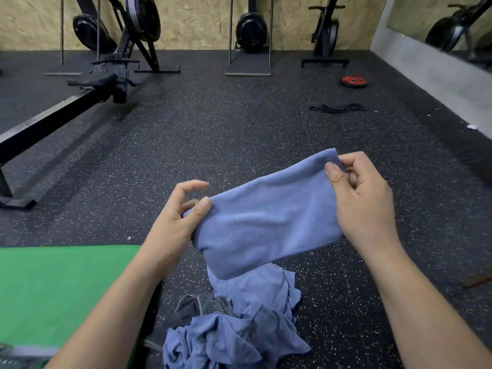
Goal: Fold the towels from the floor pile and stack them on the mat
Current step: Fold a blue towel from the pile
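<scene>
Above the floor pile (pixel 239 323), the fingers (pixel 334 173) of the right hand (pixel 364 198) pinch the far upper corner of a folded blue towel (pixel 266 219); the left hand (pixel 175 217) pinches its opposite short edge. The green mat (pixel 61 288) lies just left; ahead, open speckled floor (pixel 239 129) runs between a rowing machine (pixel 53 115) and a red plate (pixel 354 81)

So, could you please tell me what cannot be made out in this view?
Head view:
- Green foam mat: cut off by left and bottom edges; a forearm overlaps it.
- Crumpled blue towel pile: count unclear; bottom edge cuts it.
- Grey striped cloth: mostly buried in the pile.
- Held blue towel: rear layers hidden.
</scene>
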{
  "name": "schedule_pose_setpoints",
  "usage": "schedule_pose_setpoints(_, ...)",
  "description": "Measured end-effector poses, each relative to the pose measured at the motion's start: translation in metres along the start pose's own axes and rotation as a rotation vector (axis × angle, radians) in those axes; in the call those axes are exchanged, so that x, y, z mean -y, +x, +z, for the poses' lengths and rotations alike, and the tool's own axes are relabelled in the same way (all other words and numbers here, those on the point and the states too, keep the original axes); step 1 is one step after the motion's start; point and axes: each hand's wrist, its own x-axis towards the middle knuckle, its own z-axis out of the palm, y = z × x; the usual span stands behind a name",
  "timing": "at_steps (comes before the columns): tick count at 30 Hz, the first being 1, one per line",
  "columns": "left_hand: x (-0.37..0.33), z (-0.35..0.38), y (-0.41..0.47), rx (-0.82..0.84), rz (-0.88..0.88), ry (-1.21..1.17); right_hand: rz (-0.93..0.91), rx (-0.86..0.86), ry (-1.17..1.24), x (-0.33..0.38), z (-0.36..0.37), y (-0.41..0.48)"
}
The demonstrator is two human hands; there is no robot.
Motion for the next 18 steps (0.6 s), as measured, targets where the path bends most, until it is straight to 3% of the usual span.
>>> schedule_pose_setpoints(4, 0.001, 0.000, -0.002, 0.123, 0.116, 0.145, 0.025, -0.002, -0.008, -0.003, 0.000, 0.002)
schedule_pose_setpoints(14, 0.003, -0.021, -0.007, 0.371, -0.056, 0.347, 0.059, 0.072, 0.010, -0.014, 0.006, 0.012)
schedule_pose_setpoints(18, -0.001, -0.020, -0.011, 0.423, -0.099, 0.310, 0.071, 0.093, 0.010, -0.018, 0.007, 0.014)
